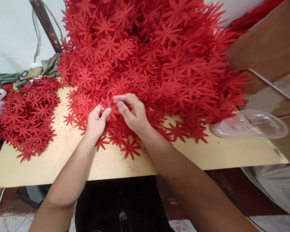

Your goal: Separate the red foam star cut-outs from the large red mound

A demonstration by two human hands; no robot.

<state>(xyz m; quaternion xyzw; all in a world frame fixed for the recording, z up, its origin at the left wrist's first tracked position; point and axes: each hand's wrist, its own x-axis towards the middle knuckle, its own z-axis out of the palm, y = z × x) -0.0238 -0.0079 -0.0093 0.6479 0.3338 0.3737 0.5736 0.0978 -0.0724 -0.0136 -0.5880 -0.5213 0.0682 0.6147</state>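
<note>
Apparently, red flower [114,113] between fingers [122,106]

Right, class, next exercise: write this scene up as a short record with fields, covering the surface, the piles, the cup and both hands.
Table: pale yellowish top
Large pile: red flower-shaped cutouts, middle and back
Small pile: similar cutouts, at the left
Cup: clear, on its side, at the right
Left hand: at the large pile's front, grip unclear
Right hand: beside it, grip unclear

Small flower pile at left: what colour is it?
Red; the small pile looks a shade darker than the big pile. Head view shows it best.
</note>
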